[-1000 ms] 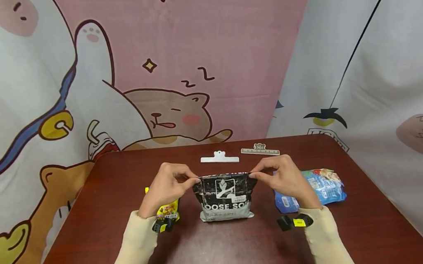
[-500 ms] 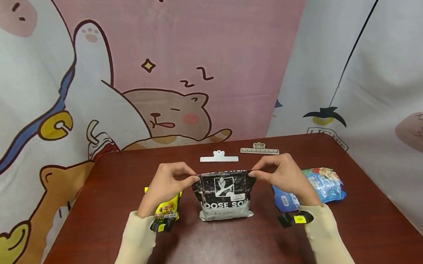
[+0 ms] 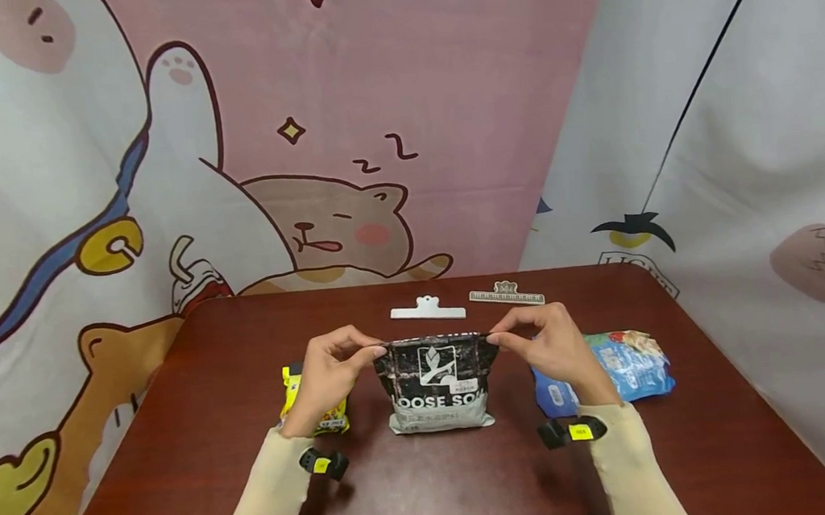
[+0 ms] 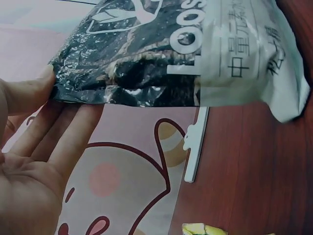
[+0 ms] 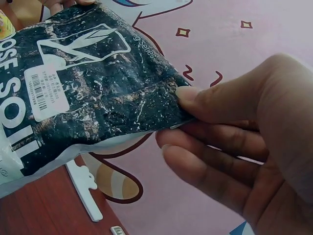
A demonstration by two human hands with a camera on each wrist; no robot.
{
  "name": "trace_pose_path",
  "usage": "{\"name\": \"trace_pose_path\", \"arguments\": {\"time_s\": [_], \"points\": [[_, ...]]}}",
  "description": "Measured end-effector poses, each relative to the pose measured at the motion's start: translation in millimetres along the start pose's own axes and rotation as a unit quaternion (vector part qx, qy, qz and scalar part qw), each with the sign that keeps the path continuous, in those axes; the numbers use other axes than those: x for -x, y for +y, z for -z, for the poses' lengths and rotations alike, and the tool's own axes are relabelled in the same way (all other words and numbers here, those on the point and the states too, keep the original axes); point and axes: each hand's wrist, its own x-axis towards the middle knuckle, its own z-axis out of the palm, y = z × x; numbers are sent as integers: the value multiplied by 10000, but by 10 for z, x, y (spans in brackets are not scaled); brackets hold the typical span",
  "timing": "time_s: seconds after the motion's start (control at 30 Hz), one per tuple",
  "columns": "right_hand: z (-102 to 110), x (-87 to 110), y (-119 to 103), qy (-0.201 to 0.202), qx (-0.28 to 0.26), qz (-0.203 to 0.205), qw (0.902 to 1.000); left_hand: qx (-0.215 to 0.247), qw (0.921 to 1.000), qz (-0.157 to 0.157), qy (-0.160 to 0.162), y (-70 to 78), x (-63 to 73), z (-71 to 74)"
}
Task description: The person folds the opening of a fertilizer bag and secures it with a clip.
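A black and pale grey bag printed "LOOSE SOIL" [image 3: 437, 385] stands upright on the table in the head view. My left hand [image 3: 330, 373] pinches its upper left corner between thumb and fingers. At the upper right corner, my right hand [image 3: 554, 351] pinches the film the same way. The left wrist view shows the thumb [image 4: 34, 90] on the printed face with fingers behind. A white barcode label [image 5: 46, 93] sits on the bag's front in the right wrist view. The top edge is drawn straight between both hands.
Behind the bag lie a white clip [image 3: 427, 309] and a patterned metallic clip [image 3: 506, 293]. A yellow packet [image 3: 291, 384] is partly hidden by my left hand. A blue bag [image 3: 632, 365] lies beyond my right hand. A cartoon curtain [image 3: 446, 125] hangs behind the table.
My left wrist has shifted and turned slightly, uncovering more of the yellow packet. Both hands keep their pinch on the bag's corners, and the bag stays in place.
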Motion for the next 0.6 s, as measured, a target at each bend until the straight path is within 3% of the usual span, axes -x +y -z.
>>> {"name": "trace_pose_path", "arguments": {"time_s": [0.3, 0.6], "points": [[-1, 39, 46, -216, -83, -321, 9992, 120, 9996, 247, -27, 10, 18, -31], [52, -23, 134, -395, -113, -474, 9980, 5, 9997, 221, -107, 9, 6, -13]]}}
